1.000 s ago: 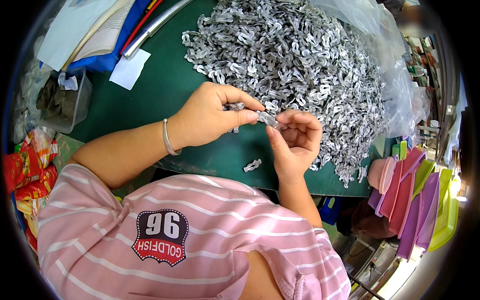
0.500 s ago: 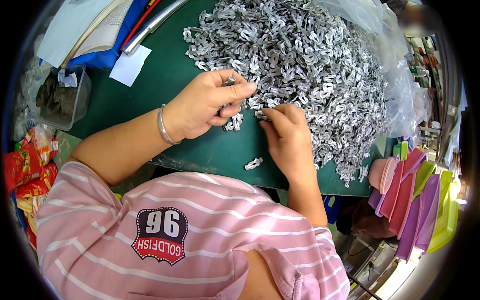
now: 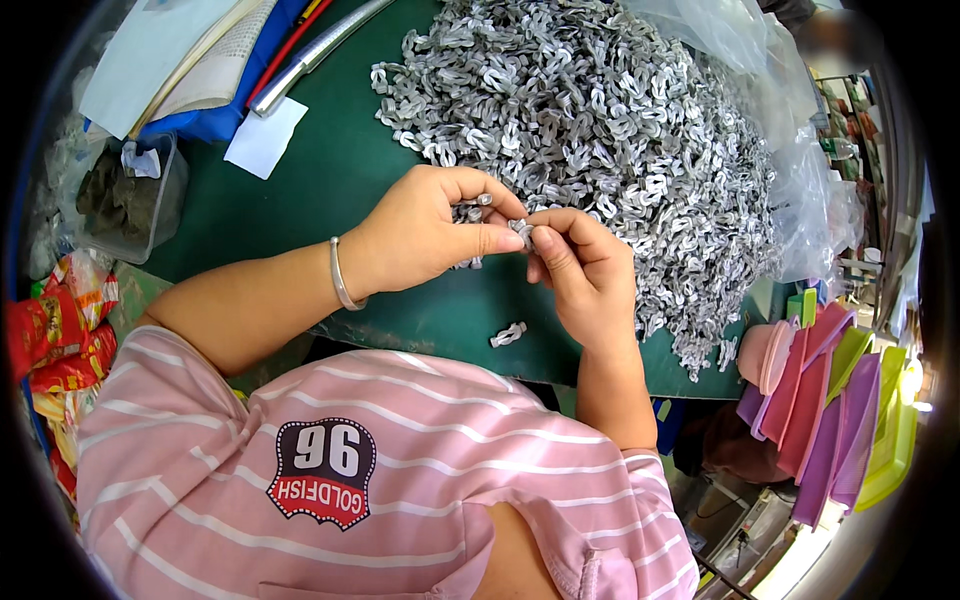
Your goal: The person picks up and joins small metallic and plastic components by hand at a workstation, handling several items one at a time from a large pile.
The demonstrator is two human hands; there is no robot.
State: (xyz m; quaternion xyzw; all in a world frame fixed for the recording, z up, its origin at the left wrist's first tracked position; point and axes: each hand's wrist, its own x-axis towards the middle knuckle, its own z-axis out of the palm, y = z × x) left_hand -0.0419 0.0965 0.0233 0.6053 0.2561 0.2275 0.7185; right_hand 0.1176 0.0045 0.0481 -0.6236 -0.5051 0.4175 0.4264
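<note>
My left hand [image 3: 425, 225] and my right hand [image 3: 587, 268] meet at the near edge of a heap of small silvery metal pieces [image 3: 590, 120]. Between their fingertips is one small looped metal piece [image 3: 522, 232], gripped from both sides. Another bit of metal [image 3: 484, 200] shows by the curled fingers of my left hand; how it is held there is partly hidden. A few more pieces lie beneath that hand, mostly covered by it. A single loose metal piece [image 3: 508, 335] rests on the green tabletop [image 3: 420, 325] near its front edge.
At the back left, a metal tube [image 3: 300, 75] and a white paper scrap [image 3: 266, 140] lie beside a blue folder with papers. A clear plastic tub [image 3: 150, 215] stands at the left. Plastic sheeting [image 3: 795, 190] borders the heap; colourful plastic bins [image 3: 820, 400] are at the right.
My left fingertips have come down and right, and my right hand's fingers have closed in to meet them. A metal piece is now pinched between both hands. The loose piece stays put.
</note>
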